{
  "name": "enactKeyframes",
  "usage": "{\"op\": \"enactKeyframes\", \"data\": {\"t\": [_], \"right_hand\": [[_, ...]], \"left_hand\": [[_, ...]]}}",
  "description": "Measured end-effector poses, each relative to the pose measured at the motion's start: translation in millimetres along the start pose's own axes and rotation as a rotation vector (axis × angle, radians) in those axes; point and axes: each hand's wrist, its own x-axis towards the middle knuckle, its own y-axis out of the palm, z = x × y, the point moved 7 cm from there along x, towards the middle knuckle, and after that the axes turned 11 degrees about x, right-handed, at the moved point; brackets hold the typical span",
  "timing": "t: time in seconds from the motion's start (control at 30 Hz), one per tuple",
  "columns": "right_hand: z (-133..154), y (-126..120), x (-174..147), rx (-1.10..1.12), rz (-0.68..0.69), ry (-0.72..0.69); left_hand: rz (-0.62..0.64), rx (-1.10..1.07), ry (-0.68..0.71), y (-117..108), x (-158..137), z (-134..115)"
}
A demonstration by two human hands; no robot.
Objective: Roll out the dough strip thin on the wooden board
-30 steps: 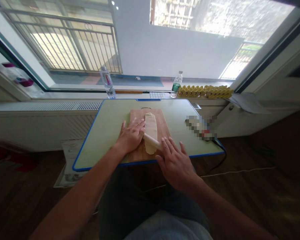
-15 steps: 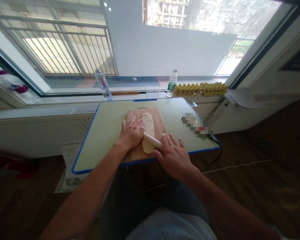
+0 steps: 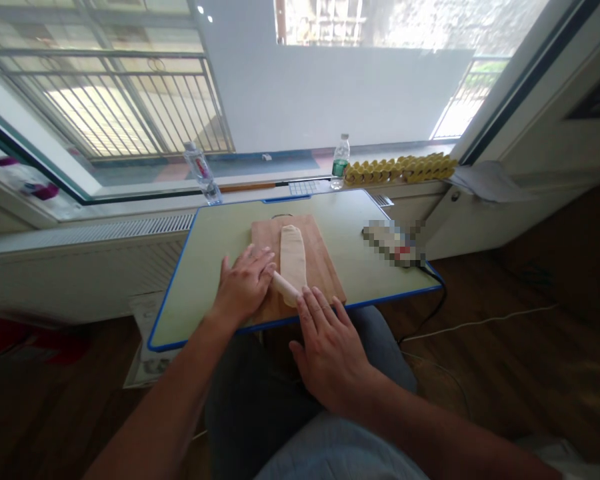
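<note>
Both ends of a pale wooden rolling pin (image 3: 285, 288) lie under my hands, and it slants across the near part of a long flat strip of dough (image 3: 293, 250). My left hand (image 3: 244, 283) presses on its left end, palm down with fingers stretched out. On the other end, the extended fingers of my right hand (image 3: 327, 347) lie flat, thumb apart; this hand reaches over the near table edge. Beneath the dough is a wooden cutting board (image 3: 323, 263). The pin's ends are hidden by my hands.
The board stands on a small pale green table (image 3: 375, 213) with a blue rim. A pixelated object (image 3: 393, 243) with a black cord lies at its right. Along the windowsill are a clear bottle (image 3: 203, 173), a green-labelled bottle (image 3: 340, 162) and a yellow wavy object (image 3: 400, 169).
The rolling pin and both hands have moved nearer to me and slightly left along the dough. More of the dough's far part shows. The view has shifted a little.
</note>
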Motion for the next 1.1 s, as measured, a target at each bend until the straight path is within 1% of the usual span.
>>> {"op": "enactKeyframes", "data": {"t": [0.1,0.17,0.27,0.37,0.5,0.57,0.67,0.77,0.87,0.97,1.0,1.1], "right_hand": [[-25.4,-11.1,14.7,-0.041,-0.026,0.094],[-38.3,-16.7,20.8,-0.063,-0.023,0.148],[-38.8,-17.0,20.2,-0.066,-0.003,0.151],[-21.3,-9.5,11.7,-0.043,0.009,0.093],[1.2,5.1,1.9,-0.036,0.035,0.020],[7.8,11.7,-0.4,-0.030,0.049,-0.022],[11.2,16.1,-1.0,-0.017,0.047,-0.066],[5.3,10.4,2.2,0.015,0.007,-0.056],[-11.4,-4.2,9.3,0.060,-0.056,0.005],[-33.4,-19.0,17.1,0.119,-0.094,0.051],[-40.3,-22.5,19.1,0.143,-0.098,0.050],[-59.5,-29.1,21.8,0.208,-0.108,0.013]], "left_hand": [[0.062,-0.012,0.008,8.8,29.1,-19.8],[0.093,-0.012,0.011,15.0,43.1,-28.4],[0.098,-0.022,0.016,19.9,46.5,-29.5],[0.082,-0.044,0.009,18.6,30.7,-18.7],[0.040,-0.041,0.018,9.7,1.9,-1.7],[0.026,-0.031,0.018,6.1,-7.7,4.1],[0.009,-0.010,0.004,3.6,-12.3,7.7],[0.009,-0.008,0.002,4.5,-10.1,7.6],[-0.029,-0.040,-0.041,4.2,-12.5,13.8],[-0.139,-0.073,-0.144,-0.4,-28.5,24.6],[-0.159,-0.083,-0.154,-1.0,-35.8,25.0],[-0.160,-0.112,-0.098,-0.8,-55.3,14.4]]}}
